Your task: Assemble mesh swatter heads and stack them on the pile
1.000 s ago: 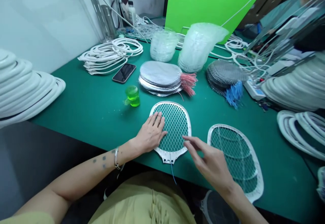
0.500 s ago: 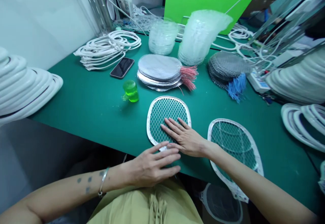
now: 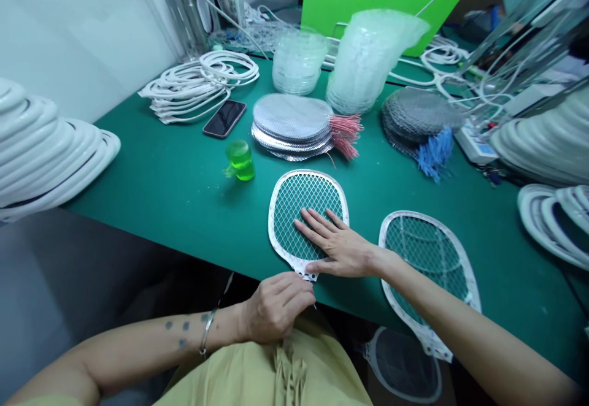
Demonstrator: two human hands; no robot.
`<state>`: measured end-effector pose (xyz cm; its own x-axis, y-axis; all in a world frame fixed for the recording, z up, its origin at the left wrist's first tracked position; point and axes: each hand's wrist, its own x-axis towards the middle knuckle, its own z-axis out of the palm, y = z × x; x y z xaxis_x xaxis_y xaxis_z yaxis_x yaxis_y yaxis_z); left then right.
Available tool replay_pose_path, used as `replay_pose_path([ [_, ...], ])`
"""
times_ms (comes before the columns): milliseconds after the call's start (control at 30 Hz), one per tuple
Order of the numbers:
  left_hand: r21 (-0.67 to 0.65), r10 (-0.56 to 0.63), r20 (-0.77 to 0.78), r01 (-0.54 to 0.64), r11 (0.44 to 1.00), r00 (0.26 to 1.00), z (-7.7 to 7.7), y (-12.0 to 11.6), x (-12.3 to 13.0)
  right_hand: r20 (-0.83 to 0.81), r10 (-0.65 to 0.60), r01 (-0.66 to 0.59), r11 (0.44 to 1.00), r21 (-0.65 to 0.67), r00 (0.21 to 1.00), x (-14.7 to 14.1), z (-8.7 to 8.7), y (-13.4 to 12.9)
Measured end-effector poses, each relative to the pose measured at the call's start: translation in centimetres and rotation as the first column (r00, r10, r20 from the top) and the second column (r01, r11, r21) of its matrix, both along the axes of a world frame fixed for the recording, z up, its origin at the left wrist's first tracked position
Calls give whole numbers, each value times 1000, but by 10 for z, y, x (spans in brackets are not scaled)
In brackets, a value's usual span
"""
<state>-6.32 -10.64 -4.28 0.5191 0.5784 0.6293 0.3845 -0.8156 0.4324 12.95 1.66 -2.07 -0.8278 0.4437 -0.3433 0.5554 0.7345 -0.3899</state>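
A white oval frame with a diamond mesh [image 3: 304, 200] lies on the green table, its narrow neck at the front edge. My right hand [image 3: 338, 246] rests flat on the lower right of the mesh, fingers spread. My left hand [image 3: 278, 305] is closed just below the neck, pinching something too small to make out. To the right, a second mesh frame [image 3: 384, 252] lies partly under my right forearm. Behind are stacked silver mesh sheets [image 3: 292, 118] with red wires.
Beyond stand clear plastic stacks [image 3: 359, 62], a green jar [image 3: 240, 160], a phone [image 3: 224, 119] and dark mesh sheets with blue wires [image 3: 414, 118]. White frames are piled at left [image 3: 50, 148] and right [image 3: 547, 142]. The table's front edge runs beneath my hands.
My left hand has closed from spread fingers and moved to the frame's neck. My right hand stays on the mesh. The view has shifted slightly.
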Motion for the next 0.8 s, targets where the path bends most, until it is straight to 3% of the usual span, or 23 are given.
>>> replay_pose_path([
  [133, -164, 41, -77, -53, 985, 996, 5, 2, 5, -27, -2, 2, 1000, 27, 1000, 1, -2, -1],
  [200, -113, 11, -196, -34, 993, 981, 7, 5, 6, -43, -4, 6, 999, 36, 999, 1, -4, -1],
  [333, 26, -164, -413, 192, 981, 896, 13, 12, 0, -47, -5, 6, 1000, 31, 999, 1, -3, -1],
  [400, -44, -240, -415, 244, 969, 878, 21, 18, -5, -32, -9, 9, 1000, 28, 999, 0, 1, -1],
  [467, -212, -315, -308, 258, 942, 898, 32, 26, -11, -25, -12, 12, 1000, 12, 1000, -1, 6, -2],
  [533, -363, -219, -198, 136, 922, 955, 40, 38, -19, -31, -9, 8, 999, -36, 999, -3, 9, -3],
  [600, -363, 26, -259, -122, 924, 966, 39, 50, -28, -44, -9, 5, 995, -98, 999, -2, 9, -3],
  [667, -186, 240, -403, -336, 923, 883, 26, 63, -37, -49, -4, -4, 985, -171, 999, 0, 12, 1],
  [733, 10, 315, -489, -356, 935, 814, 5, 73, -44, -50, 35, -47, 962, -269, 998, 2, 25, 13],
  [800, 163, 371, -485, -335, 928, 792, -20, 78, -48, -46, 130, -138, 909, -394, 990, 0, 53, 40],
])
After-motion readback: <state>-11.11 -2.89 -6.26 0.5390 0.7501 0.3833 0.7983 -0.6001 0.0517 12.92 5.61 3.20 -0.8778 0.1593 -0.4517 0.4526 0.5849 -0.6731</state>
